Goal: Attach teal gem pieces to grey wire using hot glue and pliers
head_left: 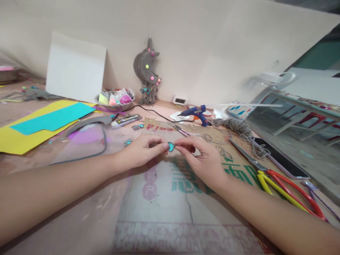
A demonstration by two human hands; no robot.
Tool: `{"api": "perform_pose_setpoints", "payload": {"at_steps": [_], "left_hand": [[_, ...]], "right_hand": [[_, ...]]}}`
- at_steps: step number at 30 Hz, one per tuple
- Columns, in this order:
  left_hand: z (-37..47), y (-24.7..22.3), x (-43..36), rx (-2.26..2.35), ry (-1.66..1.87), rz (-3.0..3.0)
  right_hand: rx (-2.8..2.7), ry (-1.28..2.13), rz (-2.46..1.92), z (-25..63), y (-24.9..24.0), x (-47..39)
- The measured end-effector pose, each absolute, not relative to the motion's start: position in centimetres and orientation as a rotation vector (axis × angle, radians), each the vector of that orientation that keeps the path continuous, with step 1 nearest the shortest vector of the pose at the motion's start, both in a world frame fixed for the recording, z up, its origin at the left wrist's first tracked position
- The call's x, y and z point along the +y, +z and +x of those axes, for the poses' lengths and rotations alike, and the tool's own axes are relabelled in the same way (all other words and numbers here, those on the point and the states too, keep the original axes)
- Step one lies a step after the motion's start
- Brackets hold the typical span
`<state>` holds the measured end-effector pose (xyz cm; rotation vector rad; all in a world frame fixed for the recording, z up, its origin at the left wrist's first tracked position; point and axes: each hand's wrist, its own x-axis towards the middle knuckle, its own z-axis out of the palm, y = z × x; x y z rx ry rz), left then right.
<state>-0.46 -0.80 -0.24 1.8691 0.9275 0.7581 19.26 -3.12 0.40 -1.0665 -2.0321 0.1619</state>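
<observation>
Above the cardboard sheet (162,209), a small turquoise piece with a grey border (171,146), roughly heart-shaped, is pinched at both sides. My left hand (142,150) grips its left edge between thumb and forefinger. On the opposite edge, the thumb and forefinger of my right hand (204,159) close, other fingers curled. Just beyond my left hand lies a small turquoise-and-grey star-like piece (128,142), and farther back is another grey-and-turquoise piece (138,126). A craft knife (182,131) rests past my fingertips, partly behind my right hand.
Right of my right arm lie large scissors (261,170), a phone (283,159) and grey yarn (239,128). A blue glue gun (198,113) stands behind, its cord trailing left. Yellow foam (16,140) and turquoise sheets (55,118) lie left. A moon ornament (146,69) hangs on the wall.
</observation>
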Motion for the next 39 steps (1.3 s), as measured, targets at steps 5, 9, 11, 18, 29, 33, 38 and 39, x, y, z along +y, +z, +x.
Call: {"api": "perform_pose_setpoints", "payload": {"at_steps": [5,9,11,18,29,33,38,39], "left_hand": [[-0.5,-0.3,-0.7,0.915,0.730,1.909],[-0.5,-0.5,-0.7,0.893,0.712,1.897],[-0.5,-0.5,-0.7,0.896,0.705,1.888],[-0.5,-0.3,-0.8,0.889,0.704,1.871],[-0.4,-0.3,-1.0,0.909,0.857,1.907],[-0.4,-0.2,-1.5,0.981,0.872,2.021],[-0.4,0.2,-1.8,1.036,0.835,2.134],[-0.4,0.3,-1.8,1.048,0.819,2.139]], "right_hand": [[-2.047,0.185,-1.069,19.3,0.5,-3.2],[-2.068,0.180,-1.036,19.3,0.5,-3.2],[-2.076,0.181,-1.037,19.3,0.5,-3.2],[-2.101,0.142,-0.976,19.4,0.5,-3.2],[-2.092,0.151,-1.032,19.3,0.4,-3.3],[-2.094,0.160,-1.080,19.3,0.5,-3.4],[-2.103,0.212,-1.100,19.1,0.6,-3.3],[-2.107,0.222,-1.102,19.1,0.6,-3.3]]}}
